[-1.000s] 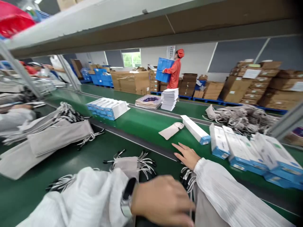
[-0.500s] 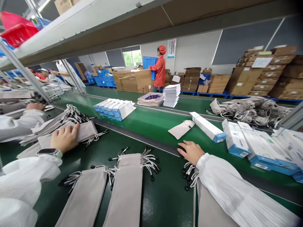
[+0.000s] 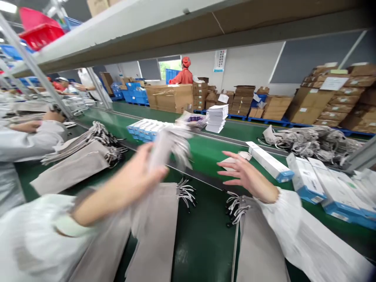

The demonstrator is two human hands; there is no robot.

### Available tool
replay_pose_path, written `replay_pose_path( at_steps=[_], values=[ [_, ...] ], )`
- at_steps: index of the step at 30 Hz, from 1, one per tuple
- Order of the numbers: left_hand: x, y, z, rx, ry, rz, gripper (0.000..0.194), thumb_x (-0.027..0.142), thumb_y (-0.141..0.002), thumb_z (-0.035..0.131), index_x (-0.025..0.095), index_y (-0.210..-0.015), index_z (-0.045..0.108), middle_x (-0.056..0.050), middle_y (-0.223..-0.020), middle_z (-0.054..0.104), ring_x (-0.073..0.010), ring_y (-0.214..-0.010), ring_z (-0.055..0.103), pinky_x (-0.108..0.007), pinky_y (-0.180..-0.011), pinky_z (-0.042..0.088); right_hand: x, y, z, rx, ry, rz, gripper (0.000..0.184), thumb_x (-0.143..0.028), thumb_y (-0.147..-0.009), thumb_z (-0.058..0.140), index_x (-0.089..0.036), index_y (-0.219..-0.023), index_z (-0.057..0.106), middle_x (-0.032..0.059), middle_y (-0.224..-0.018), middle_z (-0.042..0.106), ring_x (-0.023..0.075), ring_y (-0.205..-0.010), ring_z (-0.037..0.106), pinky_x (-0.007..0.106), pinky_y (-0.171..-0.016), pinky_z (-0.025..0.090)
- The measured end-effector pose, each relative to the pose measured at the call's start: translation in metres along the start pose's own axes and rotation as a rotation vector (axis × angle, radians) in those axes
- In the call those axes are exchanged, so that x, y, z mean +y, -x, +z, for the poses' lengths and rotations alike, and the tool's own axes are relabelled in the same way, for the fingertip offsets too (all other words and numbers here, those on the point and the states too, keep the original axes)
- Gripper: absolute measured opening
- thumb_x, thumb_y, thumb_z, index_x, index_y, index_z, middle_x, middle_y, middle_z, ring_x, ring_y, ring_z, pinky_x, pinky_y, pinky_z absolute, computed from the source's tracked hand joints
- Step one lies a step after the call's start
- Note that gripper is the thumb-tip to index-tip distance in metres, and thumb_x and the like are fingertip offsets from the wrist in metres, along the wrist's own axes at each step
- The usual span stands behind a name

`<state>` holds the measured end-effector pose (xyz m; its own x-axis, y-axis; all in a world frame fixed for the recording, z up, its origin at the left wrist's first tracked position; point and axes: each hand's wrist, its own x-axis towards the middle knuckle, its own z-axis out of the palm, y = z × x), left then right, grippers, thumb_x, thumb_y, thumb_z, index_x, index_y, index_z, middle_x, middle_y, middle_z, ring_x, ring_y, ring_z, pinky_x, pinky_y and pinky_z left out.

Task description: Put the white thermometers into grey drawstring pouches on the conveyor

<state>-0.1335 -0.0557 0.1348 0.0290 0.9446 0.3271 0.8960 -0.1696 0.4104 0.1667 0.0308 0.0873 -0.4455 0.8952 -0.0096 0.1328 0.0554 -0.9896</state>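
Above the green work surface (image 3: 202,239), the left hand (image 3: 129,182) is closed on a bundle of grey pouches (image 3: 160,147); blur prevents a count. The right hand (image 3: 248,176) is apart from it, fingers spread and grasping nothing visible. Its fingers overlap a single pouch (image 3: 245,155) on the belt (image 3: 202,150); contact cannot be determined. The held bundle is over the centre stack (image 3: 161,231), with the right stack (image 3: 258,243) below the right wrist. Probable faults: (a) outer pouches may slip from the bundle if thumb pressure is uneven; (b) the loose white cords (image 3: 180,150) may snag the cords of the centre stack if the bundle passes low, dragging its top pouches askew; (c) the right sleeve (image 3: 288,231) may shift the right stack if it brushes the upper layer.
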Motion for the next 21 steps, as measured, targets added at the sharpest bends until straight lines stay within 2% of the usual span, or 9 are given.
replay_pose_path(
  at_steps=[2, 3, 5, 7, 9, 12, 15, 19, 21],
  values=[
    [0.036, 0.023, 0.036, -0.208, -0.068, 0.150, 0.080, 0.056, -0.071, 0.049, 0.026, -0.135, 0.012, -0.009, -0.134, 0.034, -0.0267, -0.105, 0.052, -0.036, -0.080, 0.047, -0.003, 0.003, -0.008, 0.067, 0.009, 0.014, 0.050, -0.051, -0.082, 0.029, -0.031, -0.128, 0.029, 0.0079, -0.121, 0.049, 0.0217, -0.105, 0.052, 0.034, -0.077, 0.048],
    [0.044, 0.029, 0.052, -0.300, -0.088, 0.192, 0.081, 0.056, -0.069, 0.051, 0.025, -0.134, 0.015, -0.012, -0.128, 0.042, -0.0256, -0.095, 0.058, -0.034, -0.074, 0.049, -0.001, 0.002, -0.011, 0.117, 0.055, 0.015, 0.051, -0.050, -0.082, 0.031, -0.029, -0.127, 0.031, 0.0085, -0.120, 0.050, 0.0221, -0.106, 0.051, 0.033, -0.078, 0.047],
    [0.041, 0.032, 0.074, -0.464, -0.110, 0.231, 0.076, 0.055, -0.065, 0.056, 0.023, -0.129, 0.030, -0.010, -0.106, 0.059, -0.0218, -0.073, 0.064, -0.029, -0.060, 0.049, 0.005, 0.000, -0.016, 0.142, 0.181, 0.038, 0.050, -0.050, -0.081, 0.033, -0.024, -0.123, 0.039, 0.0102, -0.117, 0.052, 0.0227, -0.105, 0.052, 0.033, -0.080, 0.046],
    [0.014, 0.020, 0.076, -0.413, -0.155, 0.121, 0.056, 0.054, -0.066, 0.054, 0.028, -0.115, 0.046, -0.001, -0.089, 0.065, -0.0162, -0.068, 0.063, -0.023, -0.055, 0.048, 0.009, 0.004, -0.015, 0.037, 0.359, 0.056, 0.050, -0.051, -0.079, 0.034, -0.021, -0.117, 0.048, 0.0101, -0.115, 0.054, 0.0231, -0.102, 0.053, 0.033, -0.081, 0.045],
    [-0.025, 0.001, 0.058, -0.287, -0.240, 0.013, 0.033, 0.041, -0.076, 0.045, 0.025, -0.104, 0.054, 0.000, -0.090, 0.064, -0.0153, -0.074, 0.062, -0.022, -0.063, 0.047, 0.009, 0.015, -0.007, -0.111, 0.592, 0.036, 0.050, -0.054, -0.077, 0.036, -0.024, -0.115, 0.051, 0.0078, -0.116, 0.053, 0.0236, -0.104, 0.051, 0.033, -0.084, 0.043],
    [-0.089, -0.022, 0.010, -0.067, -0.432, -0.182, 0.040, 0.033, -0.076, 0.045, 0.012, -0.108, 0.048, -0.013, -0.111, 0.053, -0.0266, -0.105, 0.049, -0.035, -0.086, 0.039, 0.004, 0.038, 0.011, -0.258, 0.950, 0.081, 0.064, -0.058, -0.066, 0.050, -0.031, -0.124, 0.042, 0.0087, -0.118, 0.051, 0.0297, -0.102, 0.051, 0.039, -0.081, 0.042],
    [-0.144, -0.022, -0.034, 0.020, -0.589, -0.395, 0.053, 0.036, -0.074, 0.051, 0.002, -0.113, 0.041, -0.021, -0.114, 0.047, -0.0355, -0.111, 0.039, -0.049, -0.086, 0.033, 0.007, 0.051, 0.033, -0.344, 1.100, 0.225, 0.089, -0.053, -0.051, 0.065, -0.034, -0.130, 0.030, 0.0126, -0.111, 0.052, 0.0341, -0.094, 0.054, 0.043, -0.073, 0.042],
    [-0.196, 0.000, -0.060, -0.041, -0.644, -0.607, 0.033, 0.039, -0.081, 0.049, 0.012, -0.100, 0.052, -0.008, -0.102, 0.055, -0.0198, -0.092, 0.053, -0.041, -0.079, 0.042, 0.022, 0.045, 0.048, -0.364, 1.043, 0.271, 0.098, -0.035, -0.044, 0.075, -0.038, -0.129, 0.028, 0.0120, -0.123, 0.043, 0.0321, -0.106, 0.048, 0.040, -0.083, 0.038],
    [-0.216, 0.004, -0.064, -0.074, -0.614, -0.652, 0.032, 0.043, -0.078, 0.052, 0.012, -0.088, 0.055, -0.004, -0.086, 0.059, -0.0171, -0.079, 0.056, -0.036, -0.072, 0.044, 0.026, 0.037, 0.044, -0.392, 1.009, 0.234, 0.095, -0.029, -0.046, 0.075, -0.038, -0.129, 0.028, 0.0104, -0.128, 0.039, 0.0305, -0.110, 0.045, 0.038, -0.086, 0.037]
  ],
)
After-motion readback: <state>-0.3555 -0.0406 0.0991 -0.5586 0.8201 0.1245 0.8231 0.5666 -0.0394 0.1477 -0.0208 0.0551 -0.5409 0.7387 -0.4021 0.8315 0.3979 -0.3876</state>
